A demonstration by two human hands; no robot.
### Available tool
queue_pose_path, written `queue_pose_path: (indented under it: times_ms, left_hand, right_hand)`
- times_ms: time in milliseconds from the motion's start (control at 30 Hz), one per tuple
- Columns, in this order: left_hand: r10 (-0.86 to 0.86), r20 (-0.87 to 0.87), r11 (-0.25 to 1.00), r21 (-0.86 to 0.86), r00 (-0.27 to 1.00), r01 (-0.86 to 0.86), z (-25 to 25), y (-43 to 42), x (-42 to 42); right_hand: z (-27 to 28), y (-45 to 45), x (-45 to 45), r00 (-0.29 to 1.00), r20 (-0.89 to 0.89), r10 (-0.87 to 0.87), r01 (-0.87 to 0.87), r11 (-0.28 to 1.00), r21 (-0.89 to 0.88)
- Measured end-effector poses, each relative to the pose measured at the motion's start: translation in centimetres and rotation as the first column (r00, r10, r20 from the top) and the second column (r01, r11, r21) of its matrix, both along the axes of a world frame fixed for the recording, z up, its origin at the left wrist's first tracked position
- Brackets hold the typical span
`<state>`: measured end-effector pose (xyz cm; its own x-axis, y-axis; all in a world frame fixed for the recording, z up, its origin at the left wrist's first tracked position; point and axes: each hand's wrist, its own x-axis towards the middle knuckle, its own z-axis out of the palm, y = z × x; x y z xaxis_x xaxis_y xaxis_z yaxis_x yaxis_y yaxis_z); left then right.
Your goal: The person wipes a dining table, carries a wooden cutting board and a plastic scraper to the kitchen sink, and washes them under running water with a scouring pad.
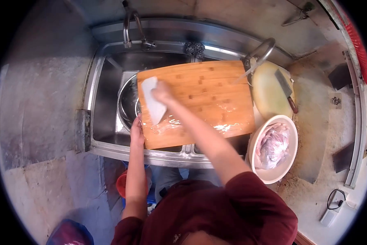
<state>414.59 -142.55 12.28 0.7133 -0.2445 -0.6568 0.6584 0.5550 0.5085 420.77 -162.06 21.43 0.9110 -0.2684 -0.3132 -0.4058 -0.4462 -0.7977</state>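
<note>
A wooden cutting board (208, 94) lies across the top of the sink, its surface wet and shiny along the near side. My left hand (137, 131) grips the board's left edge near the front corner. Under my right hand (163, 93) a white cloth (152, 104) is pressed on the left part of the board; the hand is slightly blurred and its fingers are closed on the cloth. Partly covered by the board, a round metal bowl (127, 100) sits in the left basin of the steel sink (105, 122).
One tap (133, 24) rises behind the left basin, another (267, 49) behind the board's right corner. To the right, a cleaver (284, 85) lies on a round yellowish board (265, 90). A white tub (294, 147) holds plastic-wrapped meat. A dark scouring pad (195, 50) rests on the back ledge.
</note>
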Motion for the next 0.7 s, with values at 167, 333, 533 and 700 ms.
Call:
queue_pose_path:
  times_ms: [167,333,533,700]
  left_hand:
    - [-0.054,-0.013,0.998,-0.021,0.998,0.053,-0.9,0.9,0.1]
    - [0.001,-0.031,0.998,-0.065,1.000,-0.003,2.0,-0.4,-0.2]
    - [-0.008,-0.028,0.994,-0.106,1.000,0.005,2.7,-0.6,-0.1]
    - [-0.010,-0.024,0.998,-0.061,1.000,0.009,3.0,-0.8,0.0]
  right_hand:
    - [1.1,1.6,-1.3,1.000,-0.015,0.025,-0.024,0.999,0.031]
    - [9.2,-17.3,-10.7,0.953,-0.171,-0.251,0.279,0.946,0.164]
    - [7.4,-28.0,-21.4,0.898,-0.152,-0.412,0.428,0.899,0.094]
    - [5.2,-15.5,-18.7,0.934,-0.111,-0.340,0.333,0.940,-0.074]
